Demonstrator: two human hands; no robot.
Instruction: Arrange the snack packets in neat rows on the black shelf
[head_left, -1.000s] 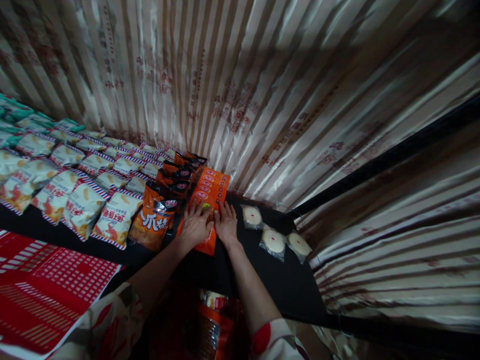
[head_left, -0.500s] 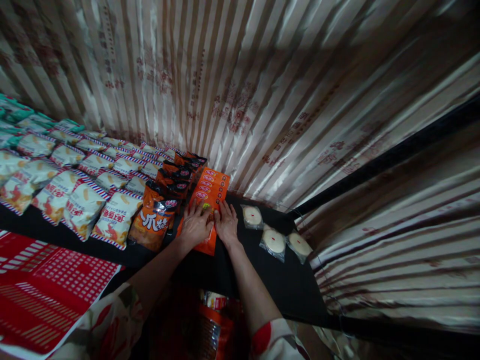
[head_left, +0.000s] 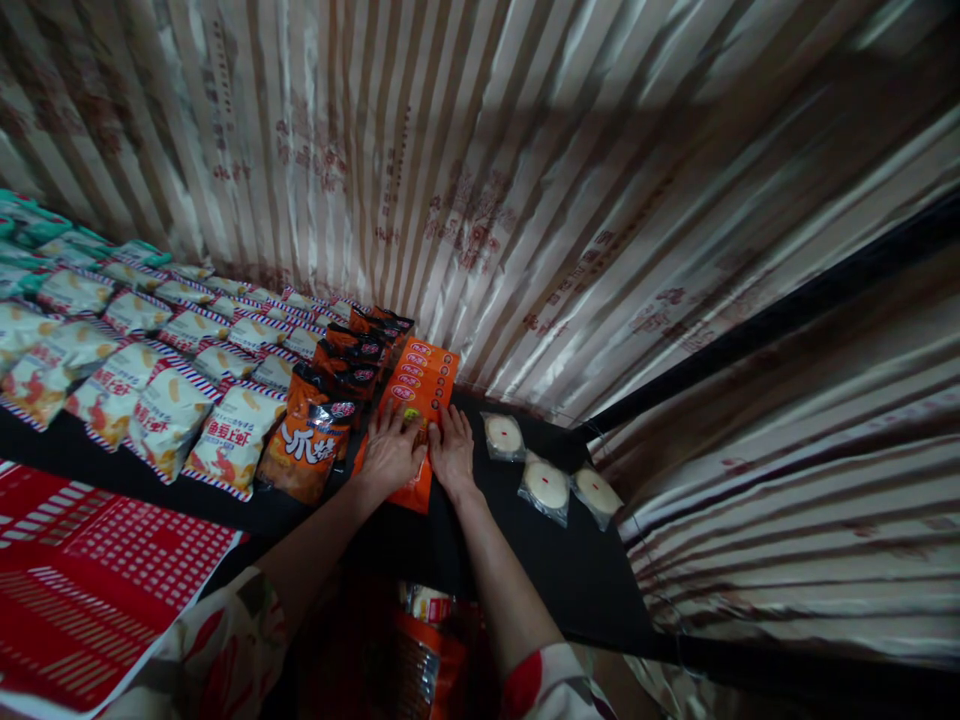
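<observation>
A row of overlapping flat orange snack packets (head_left: 426, 372) lies on the black-covered table (head_left: 551, 565). My left hand (head_left: 391, 448) rests on the nearest packet with its fingers spread and pointing away from me. Along the packets' right edge lies my right hand (head_left: 452, 448), fingers stretched out and touching that side. Neither hand grips anything. Just left of the packets stands a line of puffed orange-and-black snack bags (head_left: 309, 440). The print on the front packet is partly covered by my hands.
White snack bags (head_left: 232, 435) fill the table's left, with green bags (head_left: 30, 222) beyond. Three wrapped round pale cakes (head_left: 546, 485) lie to the right. A red basket (head_left: 112, 590) is at lower left, orange packages (head_left: 424, 660) below the edge. Striped curtains (head_left: 480, 150) hang behind.
Almost nothing differs. Both hands stay on the orange packets, and the right hand has shifted only slightly; the snack rows look the same.
</observation>
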